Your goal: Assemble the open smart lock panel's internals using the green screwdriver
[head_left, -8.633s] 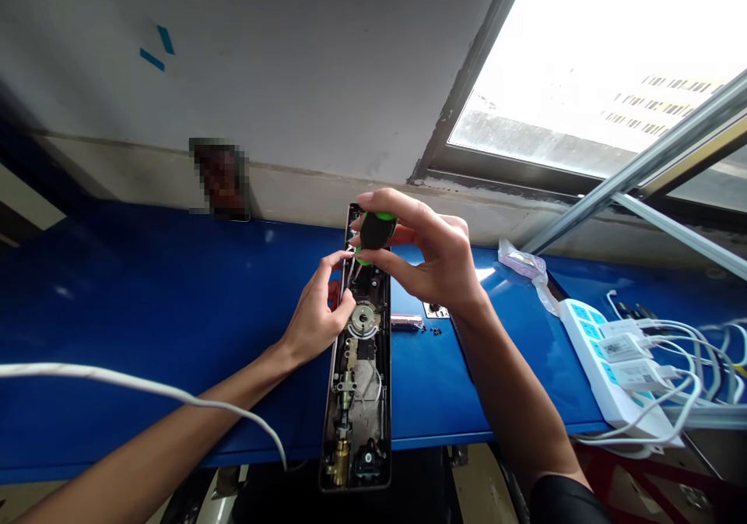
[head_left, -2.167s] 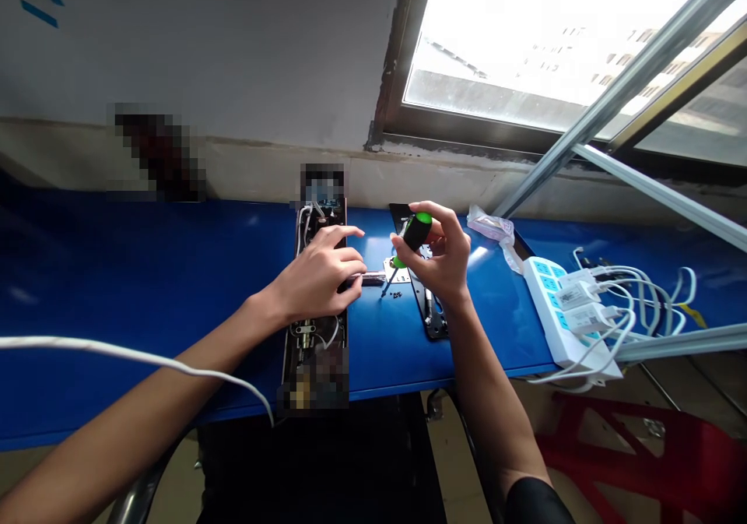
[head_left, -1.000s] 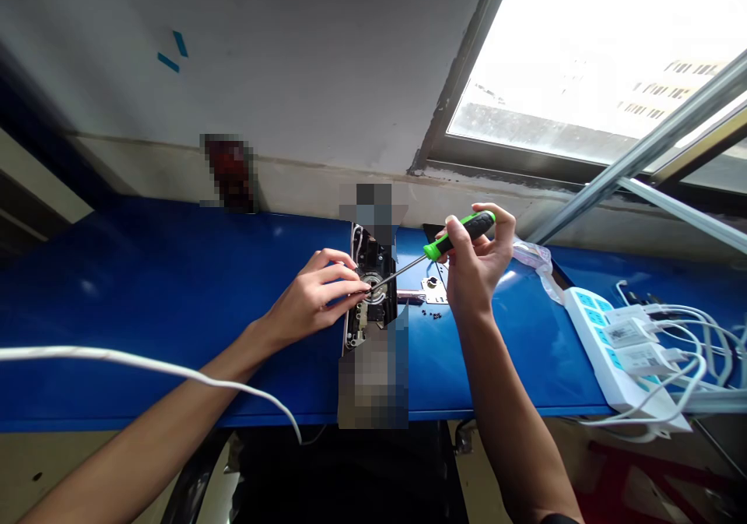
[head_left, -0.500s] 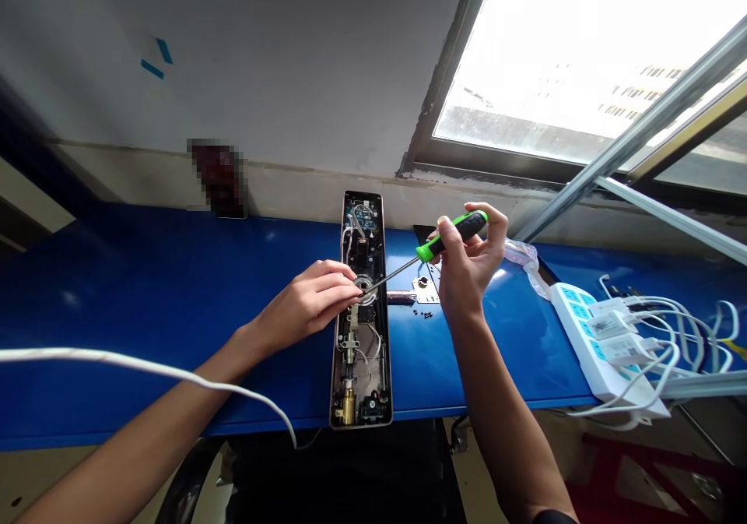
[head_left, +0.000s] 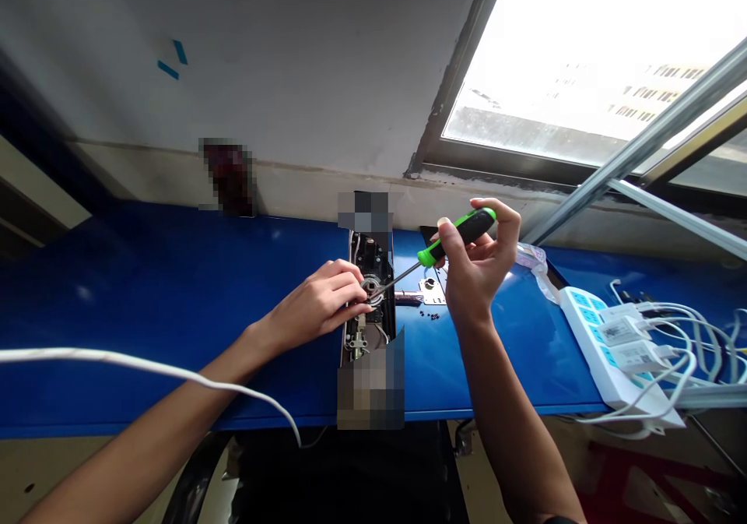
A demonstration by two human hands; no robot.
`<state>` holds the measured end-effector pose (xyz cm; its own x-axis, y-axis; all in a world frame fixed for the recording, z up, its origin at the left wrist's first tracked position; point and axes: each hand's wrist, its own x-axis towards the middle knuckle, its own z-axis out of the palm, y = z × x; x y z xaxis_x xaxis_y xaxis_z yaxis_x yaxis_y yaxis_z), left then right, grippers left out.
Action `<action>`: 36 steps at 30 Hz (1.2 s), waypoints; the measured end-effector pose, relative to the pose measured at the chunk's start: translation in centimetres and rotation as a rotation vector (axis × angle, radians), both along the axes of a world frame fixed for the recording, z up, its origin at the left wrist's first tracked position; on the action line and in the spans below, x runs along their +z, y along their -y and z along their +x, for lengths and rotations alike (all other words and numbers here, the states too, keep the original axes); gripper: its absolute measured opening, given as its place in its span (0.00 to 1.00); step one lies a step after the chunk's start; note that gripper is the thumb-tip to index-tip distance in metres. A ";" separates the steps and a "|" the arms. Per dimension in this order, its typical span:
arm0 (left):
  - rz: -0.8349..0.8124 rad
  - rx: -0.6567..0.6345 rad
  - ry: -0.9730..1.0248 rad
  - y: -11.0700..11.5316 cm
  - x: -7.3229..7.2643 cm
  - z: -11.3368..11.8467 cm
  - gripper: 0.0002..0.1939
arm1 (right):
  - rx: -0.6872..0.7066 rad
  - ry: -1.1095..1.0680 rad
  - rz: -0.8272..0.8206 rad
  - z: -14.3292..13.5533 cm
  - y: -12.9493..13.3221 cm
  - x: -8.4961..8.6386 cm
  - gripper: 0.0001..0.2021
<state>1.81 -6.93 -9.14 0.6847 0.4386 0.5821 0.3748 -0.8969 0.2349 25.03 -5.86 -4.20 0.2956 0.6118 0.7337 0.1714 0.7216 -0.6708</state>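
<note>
My right hand (head_left: 479, 263) is closed around the green-and-black handle of a screwdriver (head_left: 461, 234). Its shaft slants down and left to a metal ring in the middle of a long, narrow open housing (head_left: 366, 255), which looks like an electronic door lock with its insides exposed. My left hand (head_left: 327, 300) lies over the housing's left edge, fingertips closed together at the screwdriver's tip; what they pinch there is hidden. Blurred blocks cover the housing's far and near ends. Just right of it are a metal plate (head_left: 433, 291) and several small black screws (head_left: 430, 316).
The housing stands lengthwise on a blue table (head_left: 175, 298) against the wall. A white power strip (head_left: 589, 337) with plugged adapters and tangled cables is at the right. A white cable (head_left: 145, 363) crosses above my left forearm. A metal frame bar (head_left: 583, 174) slants by the window.
The view has shifted slightly, so everything appears a little further right. Both hands and the screwdriver keep almost the same pose at the housing.
</note>
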 end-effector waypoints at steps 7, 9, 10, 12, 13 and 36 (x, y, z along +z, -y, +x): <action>-0.062 0.017 0.015 0.3 0.2 -0.1 0.07 | 0.075 0.115 0.072 -0.5 0.6 1.6 0.21; -0.063 0.023 0.024 0.4 0.0 -0.3 0.07 | 0.094 0.141 0.082 -0.7 0.7 1.7 0.22; -0.060 0.031 0.032 0.4 -0.1 -0.4 0.07 | 0.100 0.146 0.090 -0.8 0.7 1.7 0.22; -0.057 0.051 0.046 0.6 -0.3 -0.4 0.07 | 0.113 0.156 0.100 -0.9 0.7 1.7 0.23; -0.054 0.062 0.051 0.7 -0.5 -0.4 0.08 | 0.123 0.173 0.101 -1.0 0.8 1.7 0.23; -0.275 -0.019 0.118 2.5 -0.5 -2.0 0.16 | 0.243 0.604 0.163 -0.9 4.0 2.9 0.35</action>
<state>-0.16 -9.40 -9.68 0.6289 0.5783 0.5196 0.3139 -0.8004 0.5107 24.12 -9.82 -1.34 -0.3283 0.4761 0.8158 0.3024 0.8712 -0.3867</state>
